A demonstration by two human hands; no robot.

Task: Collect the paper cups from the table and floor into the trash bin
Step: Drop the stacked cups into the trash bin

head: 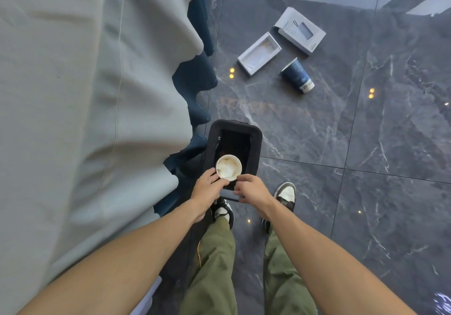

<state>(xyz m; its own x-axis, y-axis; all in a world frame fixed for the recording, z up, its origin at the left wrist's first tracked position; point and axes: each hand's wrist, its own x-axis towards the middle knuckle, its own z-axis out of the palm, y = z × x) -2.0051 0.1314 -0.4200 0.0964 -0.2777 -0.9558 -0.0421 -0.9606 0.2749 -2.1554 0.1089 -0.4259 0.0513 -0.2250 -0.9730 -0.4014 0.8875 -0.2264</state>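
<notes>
Fingers of your left hand [207, 187] pinch the white cup [228, 167] over the trash bin [256, 143] mouth; right hand [251, 190] loosely curled, empty. Off-centre release could clip the rim. Blue cup [296, 75] still on floor.

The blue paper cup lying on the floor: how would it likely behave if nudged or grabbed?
The blue cup lies on its side on glossy floor tile, so it would probably roll in a curve. It looks empty, likely light. Thin paper walls could crush under squeezing.

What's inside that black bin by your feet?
A paper cup sits upright in the trash bin opening, beside the left hand. Around it the interior is dark; anything beneath is hidden.
</notes>
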